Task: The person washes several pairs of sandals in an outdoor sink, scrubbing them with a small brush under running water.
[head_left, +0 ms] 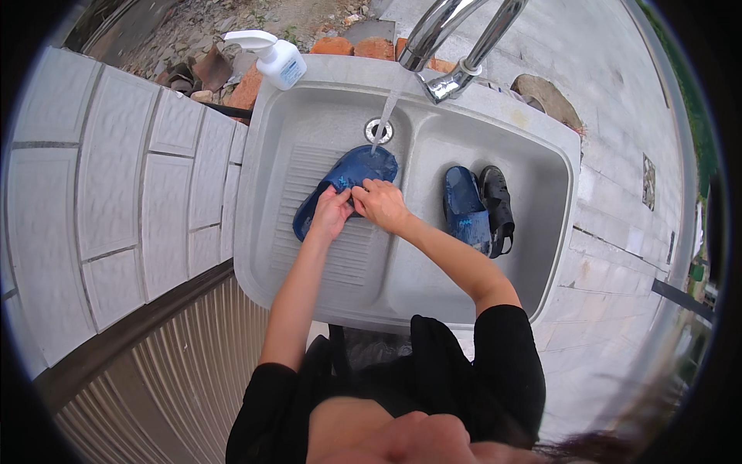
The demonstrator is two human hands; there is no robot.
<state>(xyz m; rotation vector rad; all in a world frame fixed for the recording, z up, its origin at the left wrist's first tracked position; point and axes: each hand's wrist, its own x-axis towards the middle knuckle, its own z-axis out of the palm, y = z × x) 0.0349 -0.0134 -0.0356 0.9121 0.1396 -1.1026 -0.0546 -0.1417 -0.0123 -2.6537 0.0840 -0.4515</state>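
A wet blue slide slipper point(363, 164) lies tilted on the ribbed washboard point(340, 259) in the left basin, with running water point(382, 124) falling on its far end. My left hand point(331, 214) is closed on the near edge of the slipper's strap. Right beside it, my right hand point(380, 204) has its fingers curled and pressed on the same strap; its fingertips are partly hidden. In the right basin rest a matching blue slipper point(466, 203) and a black sandal point(497, 199) with a heel strap, side by side.
Over the grey double sink point(398, 298) stands a chrome faucet point(456, 77). A white pump bottle point(280, 63) sits at the far left corner. The drain point(379, 131) lies just beyond the slipper. A white tiled wall point(116, 170) borders the left side; bricks and a stone point(547, 99) lie behind.
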